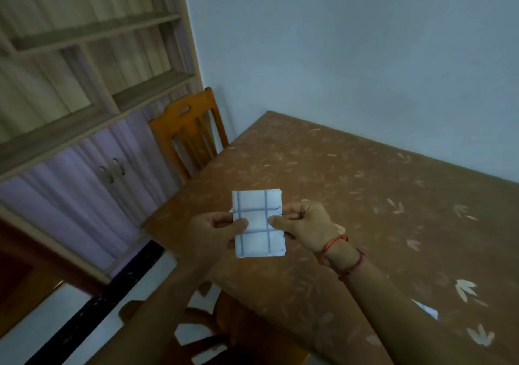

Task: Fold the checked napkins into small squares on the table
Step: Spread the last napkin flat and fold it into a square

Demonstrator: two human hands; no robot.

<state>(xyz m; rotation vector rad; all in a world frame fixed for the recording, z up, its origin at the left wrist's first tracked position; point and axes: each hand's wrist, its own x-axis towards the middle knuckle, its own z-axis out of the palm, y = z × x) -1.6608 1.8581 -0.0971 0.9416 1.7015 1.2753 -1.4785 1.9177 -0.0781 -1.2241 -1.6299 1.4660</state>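
The white cloth napkin with blue-grey checked lines (254, 239), already a small upright rectangle, hangs in the air between the two sets of fingers (293, 213) — held up, I judge, to square its layered edges before one more fold. The left hand (219, 225) pinches its left edge and the right hand (304, 224) its right, thumbs in front, fingers curled behind; the brown leaf-patterned counter (365, 196) lies below and beyond them.
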